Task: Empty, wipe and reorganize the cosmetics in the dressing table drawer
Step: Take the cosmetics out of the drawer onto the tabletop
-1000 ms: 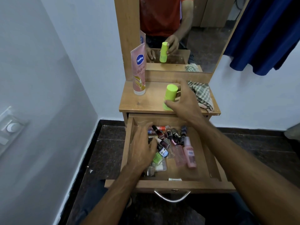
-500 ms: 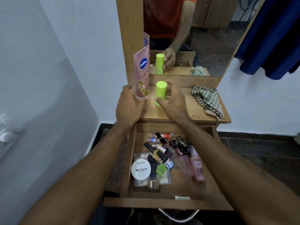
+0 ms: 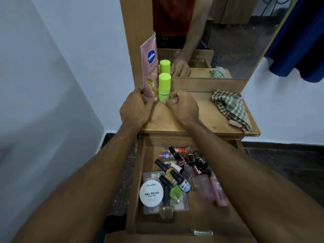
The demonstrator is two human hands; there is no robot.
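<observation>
The dressing table's drawer (image 3: 140, 181) is pulled open toward me and holds a jumble of nail polish bottles (image 3: 180, 165), a white round Zudio wipes tin (image 3: 151, 194) and pink spray bottles (image 3: 217, 190). On the wooden tabletop (image 3: 206, 123) a pink Vaseline tube (image 3: 149, 71) stands against the mirror frame. My left hand (image 3: 135, 109) grips its base. Right beside the tube stands a lime green bottle (image 3: 164, 86). My right hand (image 3: 182, 107) is curled at this bottle's foot, thumb and fingertips against it.
A green checked cloth (image 3: 229, 107) lies crumpled on the right part of the tabletop. The mirror (image 3: 228, 41) rises behind it. A white wall runs close on the left, and a blue garment (image 3: 298, 41) hangs at the right.
My left hand left the drawer and took the tube's base. My right hand slid the green bottle left until it stood next to the tube.
</observation>
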